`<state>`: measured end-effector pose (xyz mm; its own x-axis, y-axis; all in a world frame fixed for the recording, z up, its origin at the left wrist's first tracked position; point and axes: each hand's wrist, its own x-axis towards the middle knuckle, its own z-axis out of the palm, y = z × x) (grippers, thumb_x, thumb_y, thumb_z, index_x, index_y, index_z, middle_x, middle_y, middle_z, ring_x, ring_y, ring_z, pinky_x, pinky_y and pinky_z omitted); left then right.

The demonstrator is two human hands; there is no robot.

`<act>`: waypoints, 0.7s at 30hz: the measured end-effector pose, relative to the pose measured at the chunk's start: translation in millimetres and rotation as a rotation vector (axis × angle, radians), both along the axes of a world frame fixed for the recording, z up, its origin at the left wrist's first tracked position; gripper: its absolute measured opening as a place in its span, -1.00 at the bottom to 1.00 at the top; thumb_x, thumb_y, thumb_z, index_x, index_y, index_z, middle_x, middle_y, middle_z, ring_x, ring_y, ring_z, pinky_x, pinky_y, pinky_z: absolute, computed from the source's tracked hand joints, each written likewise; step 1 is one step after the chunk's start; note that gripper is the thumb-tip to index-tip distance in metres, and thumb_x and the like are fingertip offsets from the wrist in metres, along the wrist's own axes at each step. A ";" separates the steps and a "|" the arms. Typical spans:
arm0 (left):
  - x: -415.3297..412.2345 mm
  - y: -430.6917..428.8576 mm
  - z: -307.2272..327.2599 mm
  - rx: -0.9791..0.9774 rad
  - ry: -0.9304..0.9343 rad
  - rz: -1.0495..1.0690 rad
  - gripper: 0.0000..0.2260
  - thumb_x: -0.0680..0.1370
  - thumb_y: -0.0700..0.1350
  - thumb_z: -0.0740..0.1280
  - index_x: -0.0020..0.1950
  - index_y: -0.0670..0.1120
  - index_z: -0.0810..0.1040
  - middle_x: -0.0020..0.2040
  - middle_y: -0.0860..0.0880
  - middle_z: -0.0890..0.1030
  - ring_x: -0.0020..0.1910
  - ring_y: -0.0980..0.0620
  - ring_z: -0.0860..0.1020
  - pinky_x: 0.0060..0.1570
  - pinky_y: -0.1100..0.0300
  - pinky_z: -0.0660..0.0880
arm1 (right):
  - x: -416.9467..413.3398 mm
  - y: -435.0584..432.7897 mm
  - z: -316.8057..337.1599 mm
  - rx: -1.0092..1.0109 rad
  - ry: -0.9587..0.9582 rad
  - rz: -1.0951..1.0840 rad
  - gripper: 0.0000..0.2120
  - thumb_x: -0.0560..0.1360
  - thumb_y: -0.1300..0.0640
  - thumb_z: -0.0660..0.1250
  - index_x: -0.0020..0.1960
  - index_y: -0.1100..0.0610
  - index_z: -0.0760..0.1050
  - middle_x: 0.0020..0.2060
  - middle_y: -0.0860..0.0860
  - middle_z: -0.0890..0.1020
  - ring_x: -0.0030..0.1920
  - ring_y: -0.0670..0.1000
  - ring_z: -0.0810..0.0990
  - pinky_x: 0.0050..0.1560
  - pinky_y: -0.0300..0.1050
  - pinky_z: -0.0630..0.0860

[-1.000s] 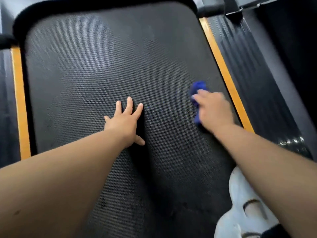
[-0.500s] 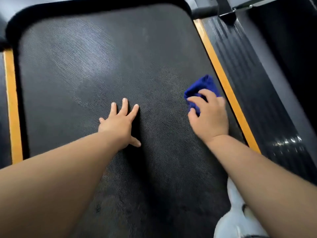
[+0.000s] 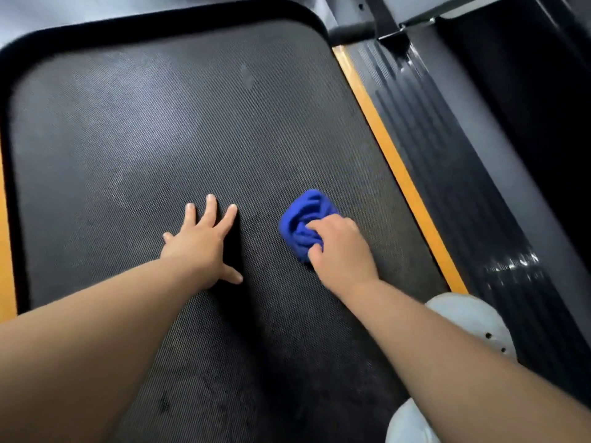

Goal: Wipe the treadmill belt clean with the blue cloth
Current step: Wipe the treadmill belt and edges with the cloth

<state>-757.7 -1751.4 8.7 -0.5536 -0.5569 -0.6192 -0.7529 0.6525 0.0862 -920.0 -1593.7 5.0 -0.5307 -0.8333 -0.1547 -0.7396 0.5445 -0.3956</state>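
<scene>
The right hand (image 3: 340, 252) sits on the blue cloth (image 3: 300, 219) with its fingers curled into the folds, gripping it and holding it down on the treadmill belt (image 3: 192, 123). The cloth is bunched up in a ball (you can see deep wrinkles in it), and most of it pokes out in front of the fingers. It lies on the right half of the belt, near the orange stripe (image 3: 395, 164) but not touching it. The left hand (image 3: 201, 247) lies flat on the belt near the cloth, with a gap between them. Its fingers are straight and spread, the thumb sticks out to the side, and it holds nothing. Both bare arms reach in from the bottom. The belt is dark grey with tiny bumps all over and pale smudgy patches farther up. A black rounded edge goes round its far end. Past the orange stripe is a black side rail (image 3: 447, 193) with ridges, shiny in one spot. A white shoe (image 3: 473, 321) with small holes shows beside the right arm
</scene>
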 end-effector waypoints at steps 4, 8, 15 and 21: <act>-1.2 -1.1 -0.6 0.006 -0.005 -0.002 0.15 0.21 0.25 0.53 0.52 0.18 -0.22 0.52 0.05 -0.33 0.51 -0.15 -0.24 0.30 -0.40 0.16 | -49.8 1.2 1.2 -0.057 0.071 -0.270 -0.57 0.46 0.30 0.19 0.29 0.05 0.45 0.33 0.08 0.38 0.17 0.23 0.43 0.15 0.02 0.37; -1.7 -1.6 -0.7 0.006 -0.006 0.000 0.15 0.21 0.25 0.53 0.52 0.18 -0.22 0.52 0.06 -0.33 0.51 -0.14 -0.24 0.29 -0.40 0.15 | -61.3 -8.7 -4.9 0.048 0.097 -0.252 -0.62 0.56 0.12 0.17 0.37 -0.02 0.39 0.38 0.01 0.34 0.23 0.16 0.35 0.19 -0.05 0.33; -1.2 -0.3 -0.4 0.000 0.002 0.003 0.16 0.19 0.25 0.54 0.53 0.18 -0.20 0.53 0.05 -0.31 0.51 -0.15 -0.23 0.28 -0.42 0.15 | -5.1 26.6 0.2 -0.168 -0.007 -0.149 -0.77 0.47 0.22 0.29 0.08 0.09 0.61 0.00 0.07 0.58 0.00 0.15 0.51 0.05 -0.02 0.47; 0.5 -0.8 -2.8 0.005 0.017 0.019 0.15 0.20 0.24 0.54 0.52 0.19 -0.20 0.53 0.07 -0.31 0.51 -0.14 -0.24 0.28 -0.41 0.15 | -79.2 7.8 4.3 0.141 0.178 -0.304 -0.65 0.55 0.21 0.19 0.32 0.05 0.42 0.17 0.12 0.51 0.15 0.21 0.46 -0.01 0.02 0.44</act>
<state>-757.2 -1752.2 5.9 -0.5534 -0.5648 -0.6121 -0.7637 0.6374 0.1024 -999.2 -1585.9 9.3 -0.7793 -0.6108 -0.1397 -0.5863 0.7895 -0.1814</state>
